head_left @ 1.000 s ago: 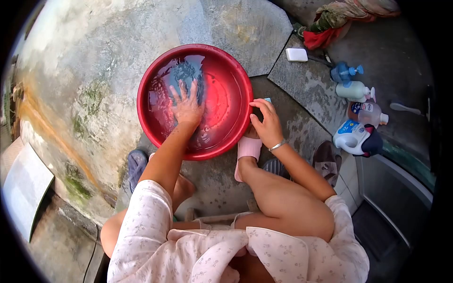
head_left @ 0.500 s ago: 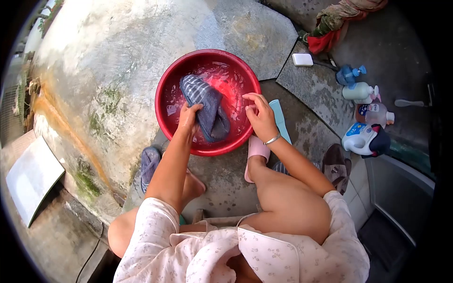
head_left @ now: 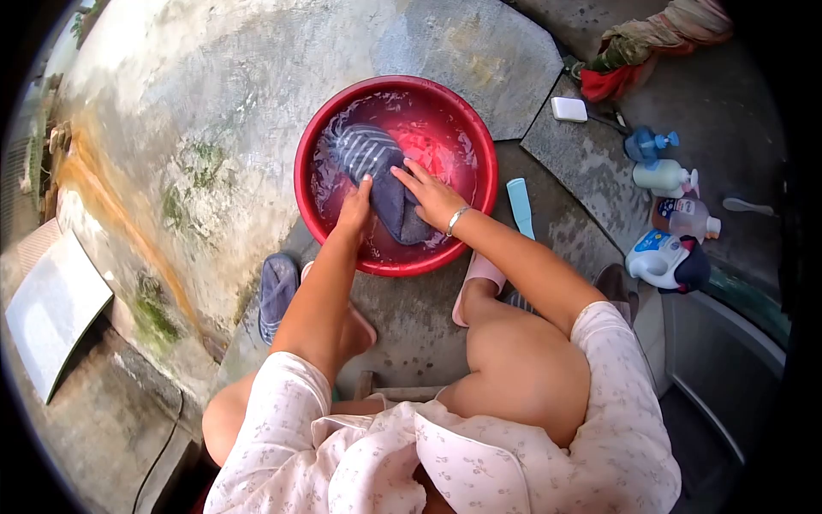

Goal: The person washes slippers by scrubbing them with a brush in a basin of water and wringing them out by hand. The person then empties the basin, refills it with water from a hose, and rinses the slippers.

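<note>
A dark blue-grey slipper with a white-striped toe lies partly under water in a red basin. My left hand grips its left edge, thumb on top and the other fingers hidden beneath. Across the slipper's right side rests my right hand, its fingers stretched out and apart. Ripples surround the striped toe.
A pale blue brush lies right of the basin. Another blue slipper is at the left. Farther right stand a white soap bar, a blue pump bottle and a white detergent jug. Pink slippers are on my feet.
The slipper has gone down lower into the water. My right hand has moved from above the basin's right rim left onto the slipper. My left hand keeps its grip.
</note>
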Motion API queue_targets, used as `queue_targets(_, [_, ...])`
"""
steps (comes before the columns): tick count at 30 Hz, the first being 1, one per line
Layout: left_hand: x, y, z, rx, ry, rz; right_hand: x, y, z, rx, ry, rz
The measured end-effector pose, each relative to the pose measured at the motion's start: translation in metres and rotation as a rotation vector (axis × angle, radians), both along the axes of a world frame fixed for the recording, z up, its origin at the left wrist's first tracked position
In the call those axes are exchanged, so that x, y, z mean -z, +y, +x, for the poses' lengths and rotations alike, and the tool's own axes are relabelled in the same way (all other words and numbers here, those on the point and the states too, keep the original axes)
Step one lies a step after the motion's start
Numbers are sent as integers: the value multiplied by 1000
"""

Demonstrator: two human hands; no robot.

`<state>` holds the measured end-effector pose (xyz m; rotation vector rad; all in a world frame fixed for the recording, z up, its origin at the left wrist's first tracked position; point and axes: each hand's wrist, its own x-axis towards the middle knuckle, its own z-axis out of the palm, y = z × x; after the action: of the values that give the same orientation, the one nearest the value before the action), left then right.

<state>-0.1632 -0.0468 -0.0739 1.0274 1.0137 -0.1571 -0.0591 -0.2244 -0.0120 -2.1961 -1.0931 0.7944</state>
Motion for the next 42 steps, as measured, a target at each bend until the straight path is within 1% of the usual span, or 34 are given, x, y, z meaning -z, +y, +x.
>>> queue_targets(1, [-5,-9,2,40,17,158,9,-3,2,1,47,-129])
queue_targets(2, [8,-16,-2,-50,-157,386,19,-2,-1,79,87,-94])
queue_targets(3, [-8,-23,-1,-4,-85,560,19,3,-1,72,86,-93])
queue_targets(5, [-38,-47,-1,159,-56,867,19,10,-6,490,216,-136])
queue_targets(7, [-34,-57,1,172,-102,949,35,8,-11,523,236,-130])
queue_targets(9, [-39,-57,4,158,-127,867,43,2,-19,449,175,18])
queue_targets(10, [-41,-53,5,190,-105,861,42,0,-23,561,210,45])
queue_targets(11, [-44,-48,5,224,-82,855,42,-1,-23,558,207,45])
queue_targets(12, [-55,-42,4,297,-63,847,36,-1,-22,623,222,130])
queue_targets(13, [-61,-39,2,298,-62,848,23,1,-21,690,237,217])
queue_targets(15, [-68,-35,0,380,-192,972,5,2,-18,761,273,199])
queue_targets(16, [-58,-36,-4,401,-205,1163,1,2,-16,765,293,261])
queue_targets(17, [-54,-34,-7,402,-206,1162,-4,1,-15,766,313,322])
queue_targets(19, [-47,-27,-12,344,-38,1009,-10,0,-15,731,333,364])
queue_targets(21, [-45,-27,-15,88,-73,995,-12,-2,-19,747,274,401])
queue_targets(22, [-48,-23,-13,98,14,865,-11,-3,-19,746,273,402])
queue_targets(23, [-48,-23,-13,96,16,866,-9,-6,-19,769,287,364])
queue_targets(25, [-40,-23,-14,-18,-68,749,-2,-13,-20,788,303,327])
queue_targets(26, [-21,-22,-17,-55,-111,575,2,-18,-18,717,220,215])
queue_targets(27, [-25,-20,-15,-57,-119,576,2,-22,-13,645,134,105])
queue_targets(28, [-29,-21,-16,-68,-122,314,1,-26,-9,577,243,59])
queue_targets(29, [-33,-21,-18,-77,-122,50,3,-28,-9,577,240,57])
queue_targets(30, [-39,-20,-16,-125,-181,-78,3,-27,-10,523,209,70])
queue_targets(31, [-44,-23,-13,-125,-181,-79,3,-26,-11,470,179,84])
queue_targets(32, [-48,-29,-9,-260,-164,-132,4,-24,-9,387,159,139])
queue_targets(33, [-69,-34,0,-396,-146,-185,2,-19,-7,388,160,139])
queue_targets(34, [-79,-36,6,-330,-109,-136,-6,-12,-7,343,70,73])
queue_targets(35, [-63,-36,6,-329,-106,-136,-14,-7,-7,299,-20,7])
queue_targets(36, [-33,-36,5,-88,-182,203,-24,-3,-5,185,-105,-77])
queue_targets(37, [-8,-35,3,160,-257,540,-17,-3,-3,188,-104,-78])
queue_targets(38, [6,-33,1,269,-310,742,-5,-4,0,127,-152,-119])
queue_targets(39, [4,-32,3,271,-312,742,0,-3,3,64,-202,-161])
queue_targets(41, [0,-31,7,208,-236,603,11,-4,8,65,-274,-158])
queue_targets(42, [-4,-27,11,247,-178,638,15,-2,10,90,-266,-176])
